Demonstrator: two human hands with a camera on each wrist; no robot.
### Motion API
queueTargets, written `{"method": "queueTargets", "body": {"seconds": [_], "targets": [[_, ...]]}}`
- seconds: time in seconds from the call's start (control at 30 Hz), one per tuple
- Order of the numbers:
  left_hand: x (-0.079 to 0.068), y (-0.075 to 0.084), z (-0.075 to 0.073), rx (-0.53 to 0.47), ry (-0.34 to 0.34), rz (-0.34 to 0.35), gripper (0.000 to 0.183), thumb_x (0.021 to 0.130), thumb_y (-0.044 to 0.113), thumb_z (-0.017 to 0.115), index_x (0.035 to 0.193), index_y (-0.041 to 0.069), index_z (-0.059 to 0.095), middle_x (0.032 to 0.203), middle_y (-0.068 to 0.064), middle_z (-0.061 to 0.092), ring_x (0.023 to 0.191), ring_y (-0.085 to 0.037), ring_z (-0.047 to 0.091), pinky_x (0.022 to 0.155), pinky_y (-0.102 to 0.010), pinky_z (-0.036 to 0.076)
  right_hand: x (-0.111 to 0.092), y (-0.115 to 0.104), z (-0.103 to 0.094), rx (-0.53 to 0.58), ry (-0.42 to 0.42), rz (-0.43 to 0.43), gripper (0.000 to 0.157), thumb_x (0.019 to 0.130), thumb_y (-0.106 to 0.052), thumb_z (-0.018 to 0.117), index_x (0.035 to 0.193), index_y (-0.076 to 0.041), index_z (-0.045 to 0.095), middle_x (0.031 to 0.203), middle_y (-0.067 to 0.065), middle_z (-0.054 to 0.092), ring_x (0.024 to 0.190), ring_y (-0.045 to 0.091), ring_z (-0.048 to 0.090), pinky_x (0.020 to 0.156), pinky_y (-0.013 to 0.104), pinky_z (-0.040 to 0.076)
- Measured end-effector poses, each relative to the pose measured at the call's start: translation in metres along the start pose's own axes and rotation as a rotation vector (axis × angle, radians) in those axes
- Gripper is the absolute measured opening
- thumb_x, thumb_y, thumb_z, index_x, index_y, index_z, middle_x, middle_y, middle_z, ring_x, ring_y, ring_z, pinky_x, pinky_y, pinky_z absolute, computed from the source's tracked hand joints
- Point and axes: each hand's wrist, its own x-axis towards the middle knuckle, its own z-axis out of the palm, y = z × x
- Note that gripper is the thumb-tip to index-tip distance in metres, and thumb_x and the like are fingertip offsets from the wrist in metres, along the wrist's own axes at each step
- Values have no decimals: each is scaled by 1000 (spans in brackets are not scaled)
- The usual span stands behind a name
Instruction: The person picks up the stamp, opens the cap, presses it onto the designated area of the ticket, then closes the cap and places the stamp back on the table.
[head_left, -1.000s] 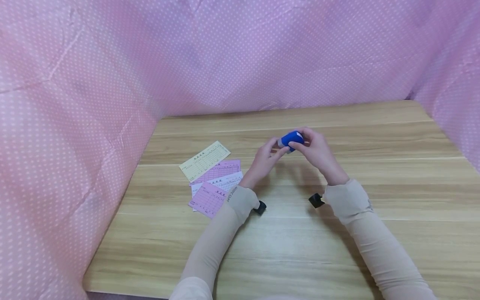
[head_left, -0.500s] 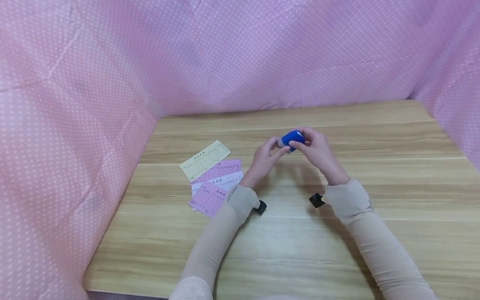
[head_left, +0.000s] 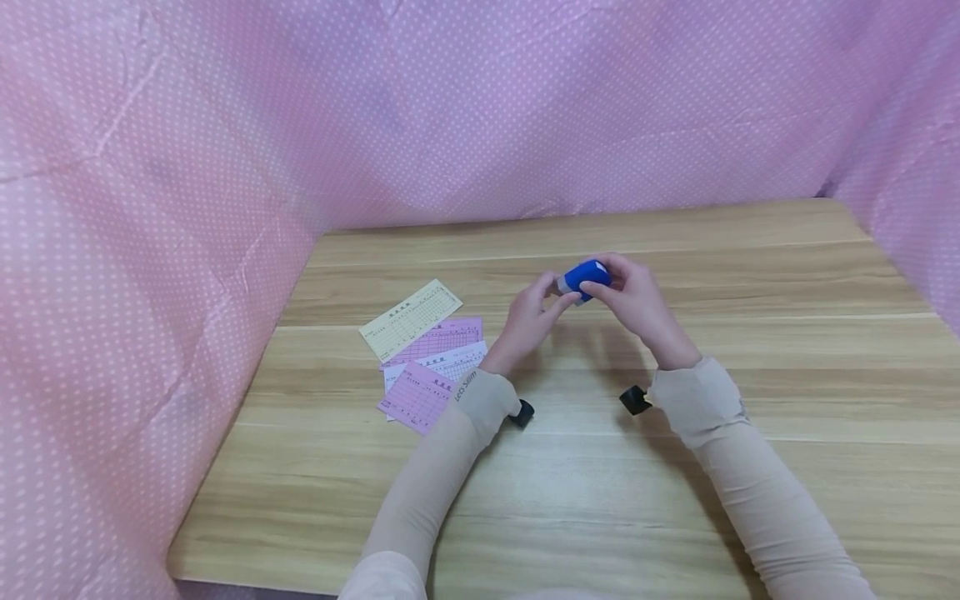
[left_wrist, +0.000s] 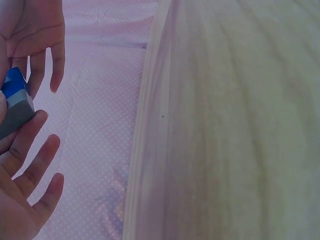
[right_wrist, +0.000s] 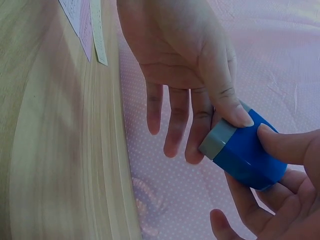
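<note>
A blue stamp [head_left: 588, 273] with a grey cap [right_wrist: 218, 141] is held tilted above the table between both hands. My right hand [head_left: 647, 315] grips its blue body, thumb on the near side and fingers behind. From the left, my left hand [head_left: 525, 323] pinches the grey end between thumb and index finger. Its other fingers extend loosely, as the right wrist view shows. In the left wrist view the blue body [left_wrist: 15, 85] is cut by the frame edge, with the right hand [left_wrist: 40, 35] above and the left hand [left_wrist: 25, 182] below. The underside of the cap is hidden.
Left of the left forearm lie overlapping paper forms: a yellow slip [head_left: 411, 321], a pink slip [head_left: 453, 337], a white slip [head_left: 459, 362] and another pink slip [head_left: 416, 402]. The wooden table [head_left: 787, 333] has a pink dotted cloth [head_left: 562, 108] hanging around it.
</note>
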Motion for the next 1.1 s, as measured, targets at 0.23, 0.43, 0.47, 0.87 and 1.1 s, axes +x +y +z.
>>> {"method": "queueTargets", "body": {"seconds": [0.23, 0.43, 0.47, 0.87, 1.1], "targets": [[-1, -1, 0, -20, -3, -2, 30, 98, 37, 53, 119, 14, 53, 112, -5, 66, 121, -22, 58, 104, -48, 46, 1, 0, 0, 2, -4, -3, 36, 96, -13, 59, 131, -2, 55, 132, 22, 59, 116, 35, 60, 99, 49, 49], [-1, -1, 0, -41, -8, 4, 38, 98, 37, 53, 130, 15, 52, 119, -5, 66, 119, -20, 59, 102, -47, 48, -1, -1, -2, 15, -24, -5, 39, 97, -16, 58, 133, -1, 53, 135, 22, 57, 117, 36, 59, 101, 50, 48], [-1, -1, 0, -44, -10, 4, 40, 98, 37, 53, 132, 16, 51, 120, -5, 65, 119, -19, 59, 101, -46, 49, -1, -1, -2, 18, -27, -6, 39, 97, -16, 58, 133, -1, 53, 135, 22, 56, 118, 36, 58, 101, 50, 48], [0, -1, 0, -65, -5, 10, 33, 98, 36, 55, 122, 14, 55, 116, -6, 67, 118, -20, 60, 102, -49, 47, -2, -2, -3, 20, -28, -12, 41, 97, -17, 59, 133, -1, 53, 135, 22, 57, 120, 36, 58, 102, 50, 47], [0, -2, 0, -46, -7, 6, 31, 98, 34, 56, 121, 14, 56, 116, -5, 67, 118, -19, 60, 100, -47, 49, -1, -1, -1, 5, -10, 4, 37, 96, -16, 59, 130, -2, 55, 133, 21, 59, 117, 35, 59, 100, 50, 48]]}}
